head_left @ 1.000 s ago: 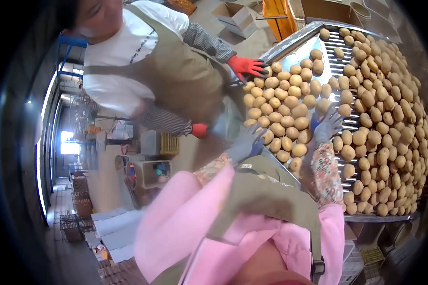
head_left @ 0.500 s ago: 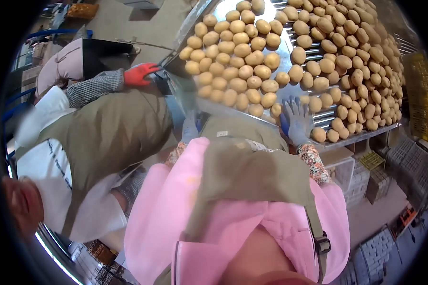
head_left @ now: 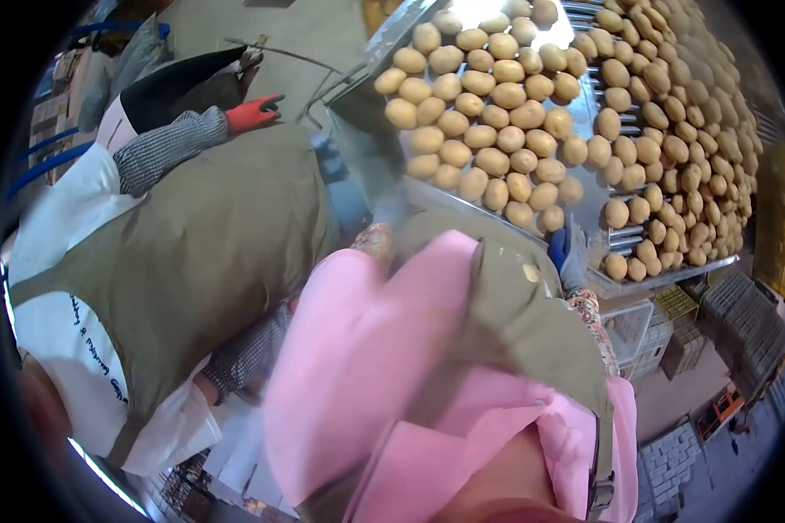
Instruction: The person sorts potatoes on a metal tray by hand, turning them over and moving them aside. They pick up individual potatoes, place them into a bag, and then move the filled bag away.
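Note:
Many potatoes (head_left: 508,139) lie spread in one layer on a shiny metal tray (head_left: 503,212) in front of me. To the right, a bar rack (head_left: 624,237) carries a deep heap of potatoes (head_left: 693,139). My right hand (head_left: 572,257), in a grey-blue glove, is at the front edge where tray and rack meet, just below the nearest potatoes. It shows edge-on, so its fingers are mostly hidden. My left hand (head_left: 392,207), gloved too, is a blur by the tray's near left corner. Whether it holds anything does not show.
A co-worker in an olive apron (head_left: 209,218) stands close on my left, with a red-gloved hand (head_left: 255,113) stretched out. Stacked crates (head_left: 741,318) and a white crate (head_left: 628,331) stand on the floor to the right. A yellow crate (head_left: 778,218) is beyond the heap.
The view has shifted, so tray and potatoes appear further right. My right hand, flat with spread fingers before, has drawn back and turned edge-on. The co-worker's red-gloved fingers have changed pose.

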`<state>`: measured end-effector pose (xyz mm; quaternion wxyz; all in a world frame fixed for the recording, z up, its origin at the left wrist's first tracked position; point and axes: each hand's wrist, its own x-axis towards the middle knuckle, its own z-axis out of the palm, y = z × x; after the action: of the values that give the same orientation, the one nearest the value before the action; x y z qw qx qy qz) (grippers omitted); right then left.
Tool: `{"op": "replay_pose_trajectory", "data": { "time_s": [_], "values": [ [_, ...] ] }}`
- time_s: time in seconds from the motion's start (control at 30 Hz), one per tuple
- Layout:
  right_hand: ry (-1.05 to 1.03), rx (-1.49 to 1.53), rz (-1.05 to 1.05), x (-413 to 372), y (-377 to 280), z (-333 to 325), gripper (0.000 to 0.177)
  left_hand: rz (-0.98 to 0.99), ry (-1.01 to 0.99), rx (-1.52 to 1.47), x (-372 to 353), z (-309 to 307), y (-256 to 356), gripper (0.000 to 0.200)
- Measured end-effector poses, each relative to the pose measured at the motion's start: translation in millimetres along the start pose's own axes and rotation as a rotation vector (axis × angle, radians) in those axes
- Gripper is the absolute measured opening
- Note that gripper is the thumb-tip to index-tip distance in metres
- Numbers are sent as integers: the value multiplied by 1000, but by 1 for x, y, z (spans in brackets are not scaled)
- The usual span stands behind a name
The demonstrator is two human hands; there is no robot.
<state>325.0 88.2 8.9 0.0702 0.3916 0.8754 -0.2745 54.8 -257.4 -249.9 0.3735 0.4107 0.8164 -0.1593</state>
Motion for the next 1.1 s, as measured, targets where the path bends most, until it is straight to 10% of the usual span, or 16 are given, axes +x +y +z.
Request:
{"op": "replay_pose_trajectory", "data": {
  "time_s": [0.17, 0.37, 0.53, 0.63, 0.7, 0.77, 0.8, 0.87, 0.9, 0.93, 1.1],
  "values": [
    [-68, 39, -15, 5, 19, 7, 49, -133, -151, -574, -46, -87, 37, 50],
    [-83, 69, 31, 11, 45, 21, 48, -55, -37, -417, -70, -90, 26, 48],
    [6, 533, 81, 9, 53, 40, 44, 18, 26, -286, -26, 43, -10, 50],
    [-163, 563, 51, 12, -14, -14, 42, 51, 314, -349, -124, -118, 41, 53],
    [-138, 352, -18, 11, 5, -8, 46, 143, -116, -373, -150, -219, 53, 55],
    [-144, 505, 93, 4, 24, 5, 51, -190, -148, -1696, -142, -192, 52, 62],
    [-161, 607, 150, 5, 34, 18, 54, 145, 190, -974, -116, -141, 25, 35],
    [-215, 775, 229, 1, 10, 11, 63, -240, 385, -1719, -87, -107, -8, 54],
    [-258, 838, 238, 10, -18, -3, 67, 1, 797, -807, -106, -150, 8, 59],
    [-204, 651, 99, 13, -16, 10, 69, 100, 1017, -738, -103, -184, 19, 54],
    [-285, 573, 47, 40, -47, 7, 67, 258, 967, -436, -66, -301, 89, 46]
  ]
}}
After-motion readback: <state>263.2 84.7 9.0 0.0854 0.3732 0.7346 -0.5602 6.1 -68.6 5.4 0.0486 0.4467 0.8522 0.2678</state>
